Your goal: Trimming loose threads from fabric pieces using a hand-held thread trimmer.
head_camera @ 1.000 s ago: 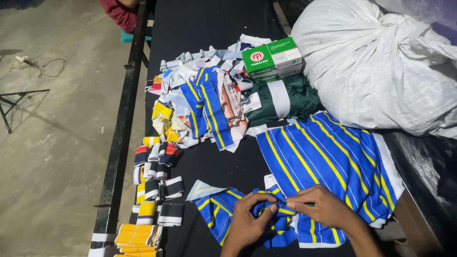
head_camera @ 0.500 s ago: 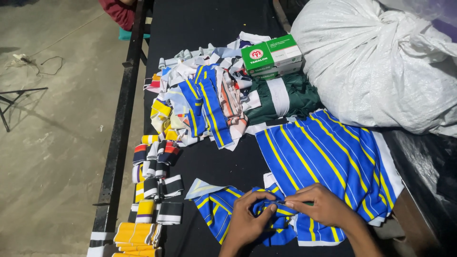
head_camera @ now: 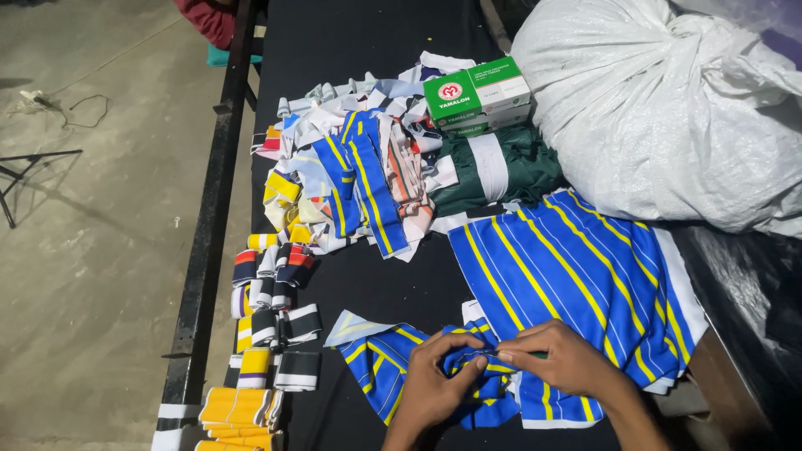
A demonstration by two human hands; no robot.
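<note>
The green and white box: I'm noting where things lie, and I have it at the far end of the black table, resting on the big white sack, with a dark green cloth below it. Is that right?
Not quite. The head view shows the green and white box beside the big white sack, not on it; it rests on the black table, at the sack's left. The dark green cloth does lie just below it.

White woven sack at counter's far right; green-and-white boxes beside it; folded green cloth; scrap heap; rolled ribbing bands along left edge
</note>
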